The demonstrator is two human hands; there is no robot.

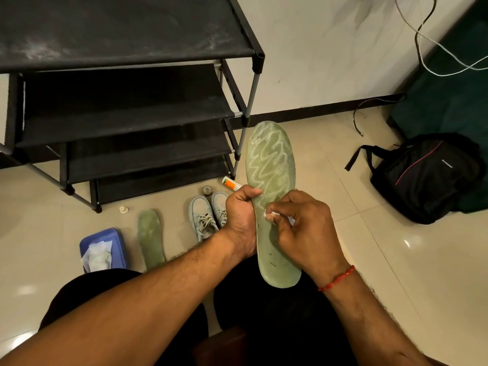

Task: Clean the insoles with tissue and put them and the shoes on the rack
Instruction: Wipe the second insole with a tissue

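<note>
A green insole (272,165) stands upright over my lap, toe end up. My left hand (241,217) grips its left edge at the middle. My right hand (303,223) pinches a small white tissue (270,214) against the insole's face. A second green insole (150,237) lies flat on the floor. Beside it, a pair of pale grey laced shoes (208,212) stands in front of the black shoe rack (126,107), partly hidden by my left hand.
A blue tray (118,240) with used tissues sits on the floor at the left. A small orange-and-white bottle (230,184), a dark jar (208,191) and a white cap (123,208) lie near the rack's foot. A black backpack (425,175) and cables lie at the right.
</note>
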